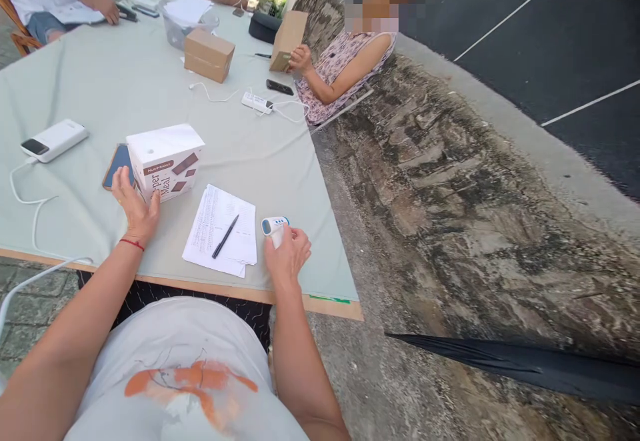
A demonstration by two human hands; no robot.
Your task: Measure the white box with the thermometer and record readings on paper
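Outdoors, pale green cloth is covering the table [125, 87], with a rough stone wall running along its right side and other people sitting at the far end. Biggest item near me is the white boxed meal carton [167, 161], sitting left of centre on the cloth; it looks like light, stiff cardboard, best taken by two opposite walls. My left hand [134, 206] is lying almost flat, fingers spread, just touching the carton's near left corner and gripping nothing. A phone [118, 164] is lying half hidden behind that hand. Printed sheets [220, 231] with a pen [225, 235] on top are lying between my hands. My right hand [287, 254] is curling closed around the handle of a small infrared thermometer [275, 227], at the near right edge; probably light hard plastic, slick, handle-grip suits it.
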